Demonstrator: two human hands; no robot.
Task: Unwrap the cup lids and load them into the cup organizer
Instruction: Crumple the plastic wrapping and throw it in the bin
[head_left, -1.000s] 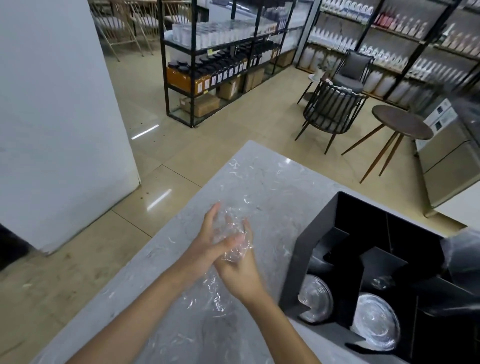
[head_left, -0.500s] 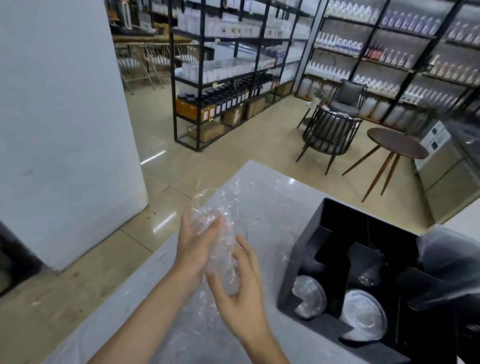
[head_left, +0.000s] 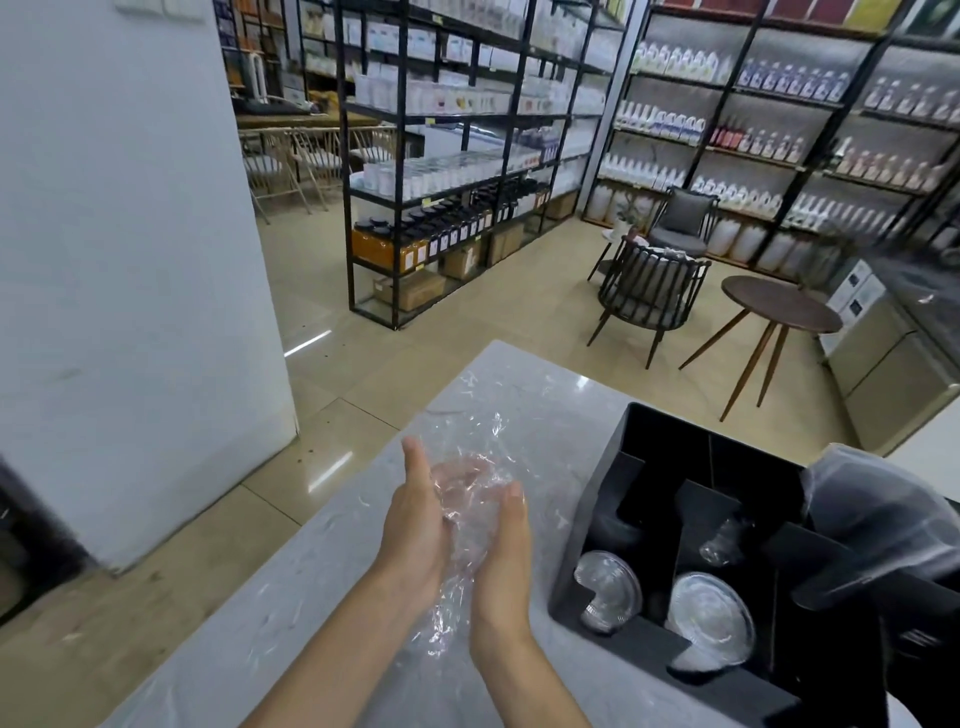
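Note:
A crumpled clear plastic wrapper (head_left: 462, 499) is pressed between my left hand (head_left: 415, 519) and my right hand (head_left: 504, 551), palms facing each other above the grey marble counter (head_left: 322, 561). Its loose tail hangs down between my wrists. To the right stands the black cup organizer (head_left: 670, 457). Clear cup lids sit in two of its front slots, a smaller stack (head_left: 608, 590) on the left and a larger stack (head_left: 711, 623) beside it. Whether any lid is inside the wrapper I cannot tell.
A dark plastic bag (head_left: 878, 525) bulges over the organizer's right side. The counter's far edge drops to a tiled floor. Beyond are a white wall (head_left: 130, 260), black shelving (head_left: 447, 171), a slatted chair (head_left: 649, 291) and a round wooden table (head_left: 779, 312).
My hands have come together around the wrapper, squeezing it into a tighter ball. The head camera has tilted up, showing more of the room.

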